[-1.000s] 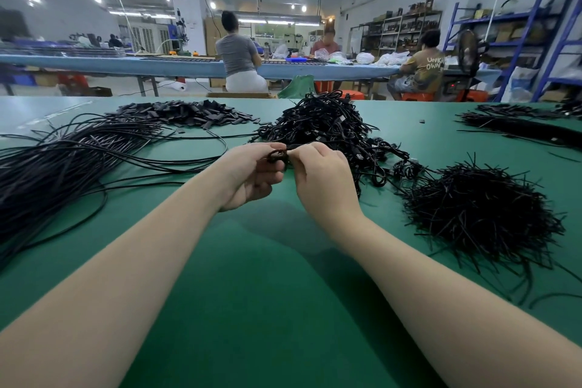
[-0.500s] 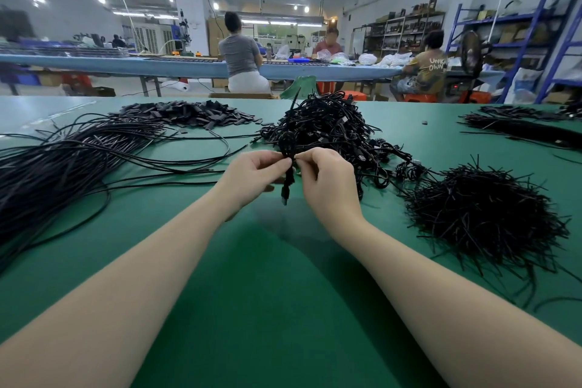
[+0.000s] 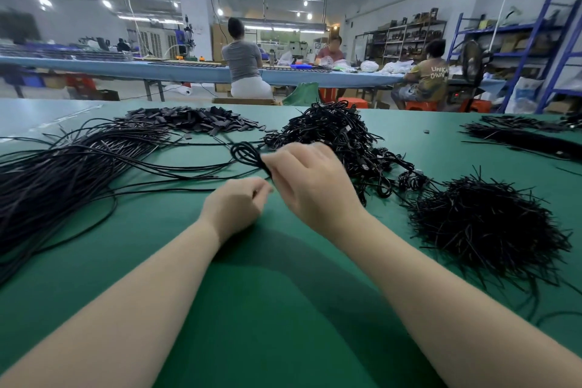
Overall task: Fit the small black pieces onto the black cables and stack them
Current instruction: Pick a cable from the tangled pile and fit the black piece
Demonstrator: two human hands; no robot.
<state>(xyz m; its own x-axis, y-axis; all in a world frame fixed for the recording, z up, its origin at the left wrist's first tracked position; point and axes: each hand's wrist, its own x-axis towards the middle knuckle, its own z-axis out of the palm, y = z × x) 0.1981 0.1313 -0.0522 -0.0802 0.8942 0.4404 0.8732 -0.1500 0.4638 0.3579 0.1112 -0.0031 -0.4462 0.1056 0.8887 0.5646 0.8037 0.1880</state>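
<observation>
Green matting covers the long tabletop (image 3: pixel 283 309) in a bright workshop, with other workers seated at a blue bench behind; a loose sheaf of long black cables (image 3: pixel 63 173) fans across the near left, a flat heap of small black rectangular pieces (image 3: pixel 195 120) lies beyond it, a tangled mound of looped black cables (image 3: pixel 333 132) sits at centre, and a bristly pile of short black strands (image 3: pixel 485 224) lies to the right.

The right hand (image 3: pixel 315 183) is raised just above the tabletop, back towards the viewer, fingers curled and pinching a coiled black cable loop (image 3: pixel 245 153) that sticks out to its left; the left hand (image 3: pixel 233 205) sits lower and nearer, just beside the right, its fingers curled in with thumb and forefinger close together; motion blur keeps me from telling whether it holds a cable end, a piece, or nothing.

This looks like a finished loop about to be set down, so the step seems to be stacking; to do it well, the pinch should stay at the point where the turns cross, so the coil does not spring open; it is best laid on the central mound and not dropped, lest it snag the loose cables on the left; the left hand could then reach for the next cable.
</observation>
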